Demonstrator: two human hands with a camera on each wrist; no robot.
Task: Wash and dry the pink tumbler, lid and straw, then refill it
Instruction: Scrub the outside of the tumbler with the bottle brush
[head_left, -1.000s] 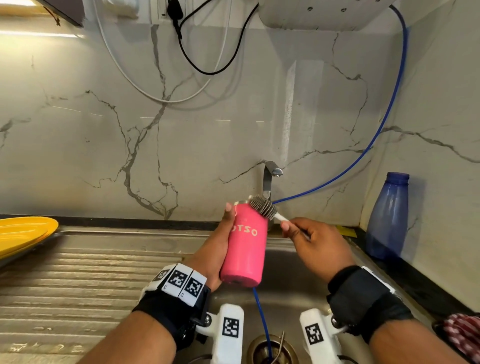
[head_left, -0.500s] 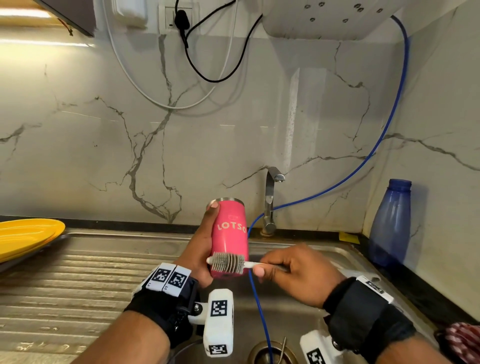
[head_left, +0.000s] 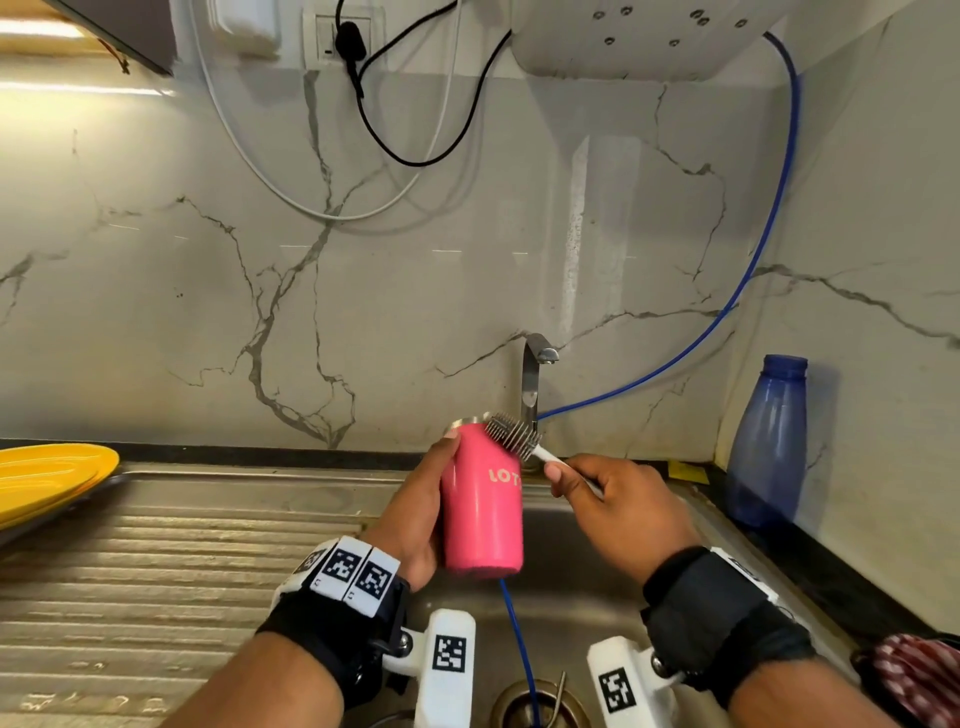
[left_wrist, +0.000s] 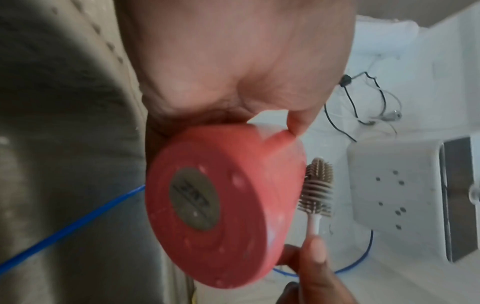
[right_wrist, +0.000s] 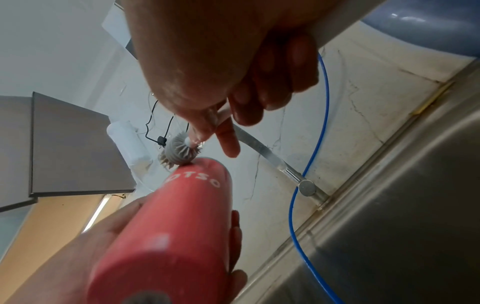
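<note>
The pink tumbler (head_left: 480, 514) stands upright above the sink basin, lidless, with my left hand (head_left: 415, 514) curled round its left side. Its round base (left_wrist: 207, 207) fills the left wrist view, and its lettered wall (right_wrist: 171, 232) the right wrist view. My right hand (head_left: 613, 504) pinches the white handle of a grey bristle brush (head_left: 511, 434). The brush head (right_wrist: 178, 153) lies against the tumbler's upper right edge near the rim. The same brush (left_wrist: 317, 191) shows beside the tumbler in the left wrist view. Lid and straw are not in view.
A steel tap (head_left: 532, 384) rises behind the tumbler. A blue hose (head_left: 519, 654) runs from the wall down into the sink drain (head_left: 535, 706). A blue bottle (head_left: 769, 441) stands at the right, yellow plates (head_left: 47, 478) at the left above the ribbed drainboard (head_left: 156, 571).
The brush has moved from the tumbler's lower part back up to its rim. The tumbler has turned a little in my left hand, hiding part of the lettering.
</note>
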